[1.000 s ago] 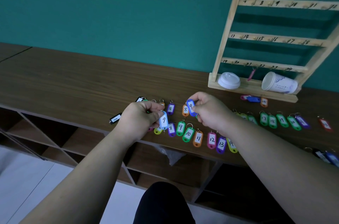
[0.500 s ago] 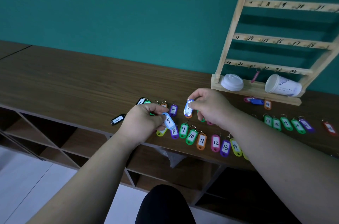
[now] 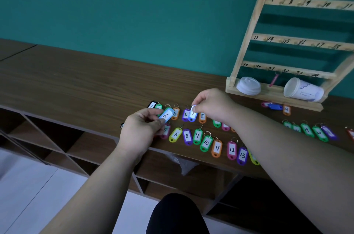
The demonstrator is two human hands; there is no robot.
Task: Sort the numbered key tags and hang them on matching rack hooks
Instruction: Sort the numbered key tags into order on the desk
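Note:
Several coloured numbered key tags lie in two rows on the brown wooden counter (image 3: 76, 84). My left hand (image 3: 140, 130) pinches a light blue tag (image 3: 166, 115) whose number reads 6 or 9, held just above the rows. My right hand (image 3: 212, 104) pinches the ring end of a blue tag (image 3: 192, 115), which touches down in the back row between a purple 5 tag (image 3: 185, 115) and an orange 8 tag (image 3: 202, 117). The wooden rack (image 3: 249, 28) with numbered hooks stands at the back right; one pink tag (image 3: 274, 80) hangs on its lowest rail.
A white cup lid (image 3: 248, 85) and a paper cup (image 3: 303, 90) on its side lie on the rack's base. More tags lie right of my arm (image 3: 308, 130) and near the rack base (image 3: 275, 107). Open shelving sits under the counter edge.
My right hand has lowered its blue tag into the back row beside the purple 5. My left hand has shifted left and turned its light blue tag.

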